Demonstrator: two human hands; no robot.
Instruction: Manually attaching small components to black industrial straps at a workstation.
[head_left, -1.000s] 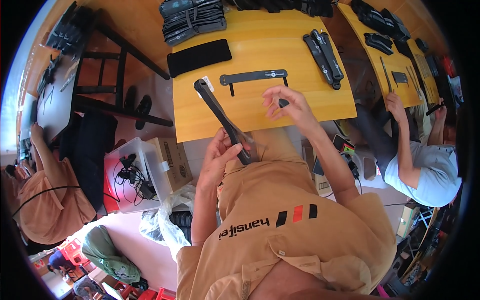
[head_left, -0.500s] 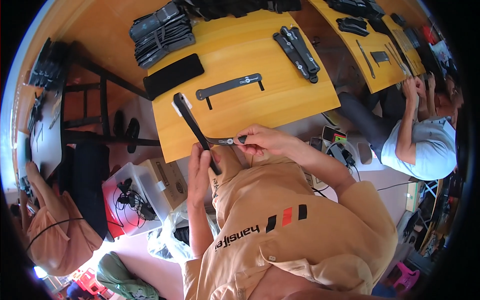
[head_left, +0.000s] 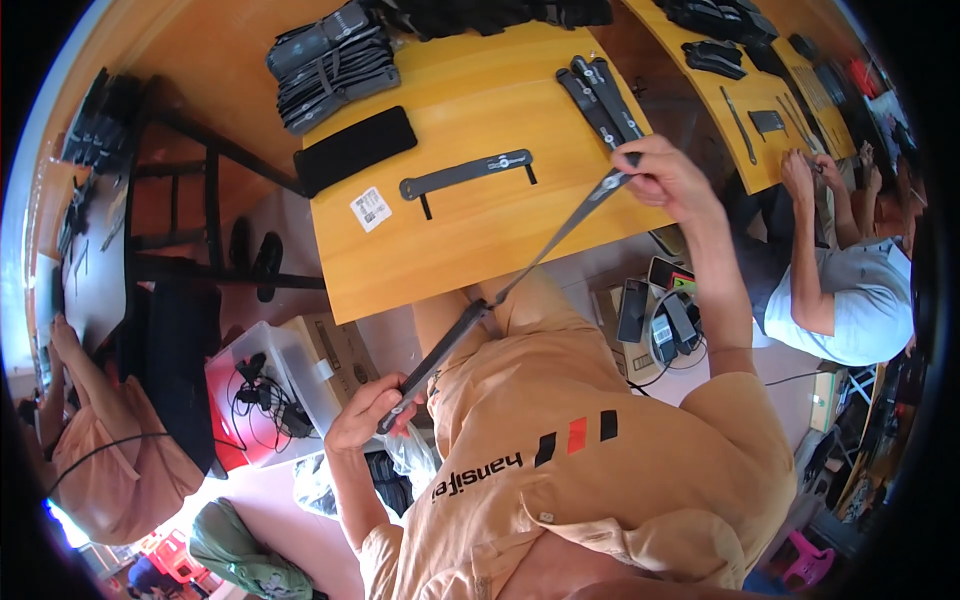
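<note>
My left hand (head_left: 365, 412), low and close to my body, is closed round the end of a dark strap (head_left: 445, 345). Up at the table's right edge, my right hand (head_left: 665, 180) pinches the end of a grey strap (head_left: 560, 240) with white print. The two pieces meet over my lap and form one nearly taut diagonal line; how they join is too small to tell. On the table (head_left: 480, 230) lies another dark grey strap (head_left: 468, 175) with two short black tabs. A white printed label (head_left: 370, 209) is left of it.
A black rectangular pad (head_left: 355, 150) and a stack of folded black straps (head_left: 335, 75) occupy the far left. Several grey straps (head_left: 597, 100) are bundled at the right. Below stand a clear bin (head_left: 265, 400) of cables and a cardboard box (head_left: 340, 365). Co-workers sit on both sides.
My right hand has moved up and right, my left hand down and left, drawing the strap pieces out into a long line. The white label on the table is now uncovered.
</note>
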